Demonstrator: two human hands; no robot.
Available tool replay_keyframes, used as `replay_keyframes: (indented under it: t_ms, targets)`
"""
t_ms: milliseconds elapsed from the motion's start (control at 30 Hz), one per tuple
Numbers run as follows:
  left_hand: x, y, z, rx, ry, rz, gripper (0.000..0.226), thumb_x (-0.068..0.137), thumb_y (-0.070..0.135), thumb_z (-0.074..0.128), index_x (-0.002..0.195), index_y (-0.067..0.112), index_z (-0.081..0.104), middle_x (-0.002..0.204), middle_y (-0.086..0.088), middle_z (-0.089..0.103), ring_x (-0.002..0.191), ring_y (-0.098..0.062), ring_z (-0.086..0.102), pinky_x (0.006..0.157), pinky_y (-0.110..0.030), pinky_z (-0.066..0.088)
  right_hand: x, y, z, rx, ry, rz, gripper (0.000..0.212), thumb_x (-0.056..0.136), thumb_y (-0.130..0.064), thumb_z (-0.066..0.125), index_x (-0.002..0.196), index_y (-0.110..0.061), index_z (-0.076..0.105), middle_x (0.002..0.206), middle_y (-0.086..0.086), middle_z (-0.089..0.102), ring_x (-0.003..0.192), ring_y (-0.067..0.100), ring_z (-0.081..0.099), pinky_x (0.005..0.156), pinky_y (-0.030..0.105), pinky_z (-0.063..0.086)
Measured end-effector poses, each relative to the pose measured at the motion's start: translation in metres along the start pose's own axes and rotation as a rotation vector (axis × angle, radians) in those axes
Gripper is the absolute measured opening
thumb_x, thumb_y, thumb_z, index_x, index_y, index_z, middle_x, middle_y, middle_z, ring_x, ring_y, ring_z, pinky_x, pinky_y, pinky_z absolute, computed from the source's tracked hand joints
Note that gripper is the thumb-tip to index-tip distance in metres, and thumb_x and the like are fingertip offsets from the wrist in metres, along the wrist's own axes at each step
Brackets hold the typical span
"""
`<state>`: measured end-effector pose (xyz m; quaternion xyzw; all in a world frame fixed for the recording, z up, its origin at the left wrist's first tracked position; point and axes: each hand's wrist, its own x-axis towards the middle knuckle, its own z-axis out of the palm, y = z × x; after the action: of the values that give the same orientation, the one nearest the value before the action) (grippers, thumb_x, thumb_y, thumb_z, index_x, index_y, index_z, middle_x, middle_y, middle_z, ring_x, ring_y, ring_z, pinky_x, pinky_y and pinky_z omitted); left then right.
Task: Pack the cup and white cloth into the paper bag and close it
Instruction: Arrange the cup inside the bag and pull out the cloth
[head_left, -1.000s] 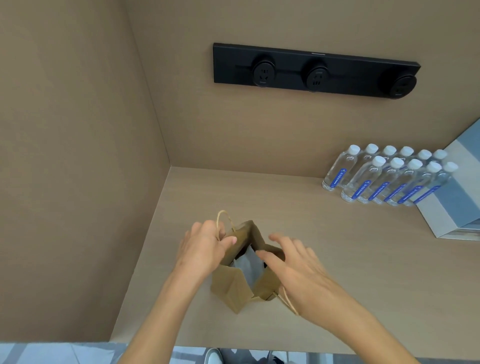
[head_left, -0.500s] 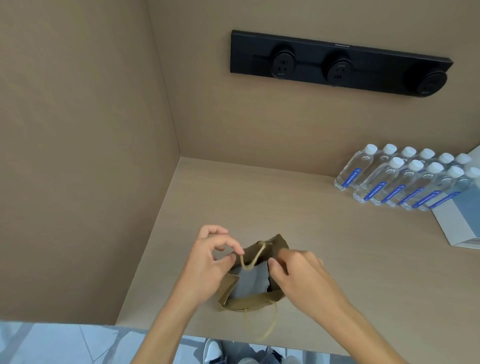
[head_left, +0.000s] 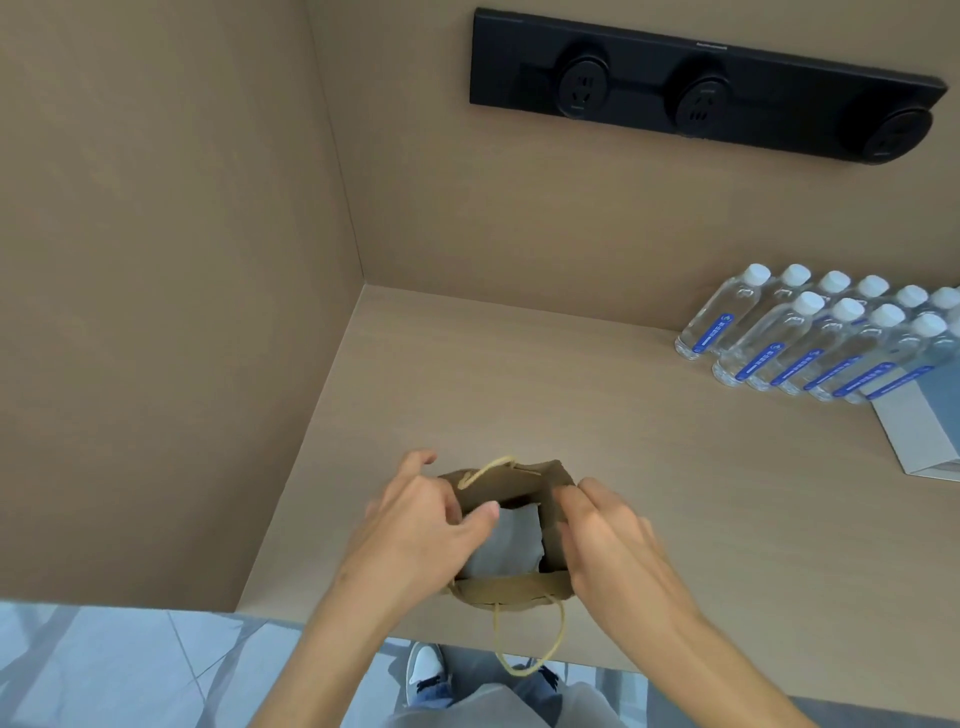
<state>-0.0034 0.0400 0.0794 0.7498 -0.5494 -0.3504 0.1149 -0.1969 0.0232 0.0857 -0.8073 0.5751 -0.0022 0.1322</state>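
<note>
The paper bag (head_left: 511, 590) sits right at the near edge of the desk (head_left: 623, 441), one rope handle (head_left: 527, 642) flopping over that edge toward the person. Inside the bag you can see the white cloth (head_left: 506, 540) lying on top; the cup is hidden, probably under the cloth. The left hand (head_left: 415, 525) grips the bag's left wall, thumb inside and fingers curled around the outside, while the right hand (head_left: 618, 540) has its fingers loosely together against the right wall, I'd guess to squeeze the mouth shut. The bag's far handle (head_left: 485, 470) lies across the back rim. Well beyond the bag to the right stand water bottles (head_left: 810, 343), with a black socket strip (head_left: 701, 85) on the wall.
</note>
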Motion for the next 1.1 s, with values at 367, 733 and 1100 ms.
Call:
replay_keyframes:
  t_ms: [367,733,1100]
  targets:
    - [-0.008,-0.012,0.009,-0.008,0.015,0.031,0.068,0.078,0.003,0.049,0.133,0.041,0.04,0.141,0.013,0.036,0.112,-0.03,0.055,0.087,-0.041,0.05,0.008,0.025,-0.018,-0.1,-0.2,-0.615,0.01,0.096,-0.028,0.043,0.087,-0.027,0.047,0.084,-0.013,0.044,0.074,0.008,0.044,0.062,0.023,0.038]
    - [-0.016,-0.008,0.02,-0.117,-0.038,0.117,0.076,0.077,-0.001,0.047,0.14,0.039,0.033,0.141,0.012,0.03,0.112,-0.027,0.054,0.09,-0.045,0.052,0.069,-0.029,0.037,-0.66,-0.748,-0.442,0.021,0.092,-0.013,0.06,0.111,-0.006,0.064,0.102,0.013,0.068,0.081,0.029,0.066,0.059,0.034,0.045]
    - [-0.011,-0.013,0.021,-0.228,-0.028,0.143,0.077,0.076,-0.003,0.047,0.139,0.04,0.035,0.141,0.016,0.031,0.115,-0.019,0.052,0.093,-0.039,0.051,0.094,-0.025,0.094,-0.383,-0.699,-0.161,0.032,0.095,-0.015,0.051,0.126,-0.008,0.055,0.128,0.013,0.059,0.113,0.031,0.059,0.091,0.037,0.044]
